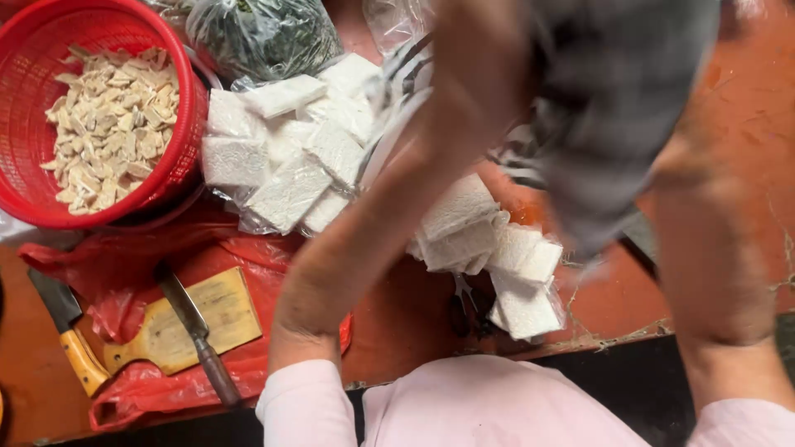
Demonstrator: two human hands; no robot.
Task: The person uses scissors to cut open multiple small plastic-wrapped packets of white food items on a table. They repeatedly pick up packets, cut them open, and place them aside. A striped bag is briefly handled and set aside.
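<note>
Both arms reach up past the bagged white blocks [286, 153]; both hands lie out of view, grip unknowable. Blocks sit just right of red basket [189, 124]. Knife [195, 331] on wooden board [224, 310] below basket.

The person wears a pale pink top [489, 406] with short sleeves; the left sleeve [305, 404] ends in a soft rounded hem just right of the small wooden cutting board [186, 319], and the right sleeve [741, 422] shows far from it at the lower right corner. Both forearms are bare, without watch or bracelet.
</note>
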